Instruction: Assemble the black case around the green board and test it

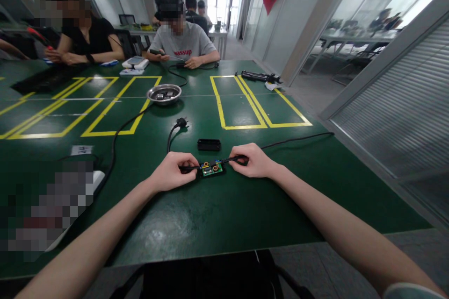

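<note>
Gleaming at left, a round metal bowl [164, 102] sits beyond a left hand [175, 170] pinching a black cord [187, 168] near a black pronged plug [181, 123], with an oblong black plastic shell [209, 145] behind a green circuit board [212, 168] between the hands, the right hand [252, 161] pinching another cord [242, 160].

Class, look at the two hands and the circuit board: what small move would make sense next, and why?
The right hand could perhaps let go of the right cable and reach for the black casing piece: the circuit board is exposed, that piece sits apart just beyond it, and the left hand grips the left cable, steadying that side.
</note>
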Tool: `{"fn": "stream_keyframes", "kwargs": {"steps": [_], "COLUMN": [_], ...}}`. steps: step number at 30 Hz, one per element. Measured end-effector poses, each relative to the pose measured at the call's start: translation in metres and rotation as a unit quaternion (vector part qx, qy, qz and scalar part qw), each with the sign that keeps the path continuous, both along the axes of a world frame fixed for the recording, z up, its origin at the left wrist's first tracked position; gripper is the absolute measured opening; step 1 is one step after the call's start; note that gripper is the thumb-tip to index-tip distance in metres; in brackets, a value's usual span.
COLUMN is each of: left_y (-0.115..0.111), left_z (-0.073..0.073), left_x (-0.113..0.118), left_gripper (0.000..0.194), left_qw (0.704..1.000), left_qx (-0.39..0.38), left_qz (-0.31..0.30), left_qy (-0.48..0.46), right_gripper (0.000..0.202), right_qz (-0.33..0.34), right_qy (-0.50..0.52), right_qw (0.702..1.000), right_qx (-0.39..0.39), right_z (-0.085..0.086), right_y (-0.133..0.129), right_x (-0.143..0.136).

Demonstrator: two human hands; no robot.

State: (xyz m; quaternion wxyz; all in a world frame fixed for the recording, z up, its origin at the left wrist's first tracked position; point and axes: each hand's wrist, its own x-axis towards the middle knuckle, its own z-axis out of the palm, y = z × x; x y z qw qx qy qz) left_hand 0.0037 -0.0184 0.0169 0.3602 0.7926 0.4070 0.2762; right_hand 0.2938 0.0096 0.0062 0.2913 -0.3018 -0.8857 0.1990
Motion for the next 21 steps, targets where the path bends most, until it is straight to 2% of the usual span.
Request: {"fn": "stream_keyframes", "kwargs": {"steps": [9,14,21], "left_y": [0.0043,0.0045,0.0025], "left_z": [-0.009,-0.0032,-0.0004], "left_x": [-0.0036,-0.0037,-0.004], "left_gripper": [0.016,0.016,0.013], "left_qw": [0.997,0.983,0.975], "left_qx": [0.069,0.168,0.182], "left_qz": [0.002,-0.015,-0.031], "left_qy": [0.031,0.077,0.122], "right_gripper": [0.018,0.024,0.028], "right_qz": [0.014,0.008,0.008], "right_qy": [-0.051,-0.06,-0.089], "right_qw": [0.998,0.998,0.995], "right_qx": [-0.016,-0.028,-0.045], "right_z": [0.0,-0.0002,0.005], "right_y": [0.0018,0.0018,-0.0008], "right_x": [-0.0019,-0.0028,-0.004]}}
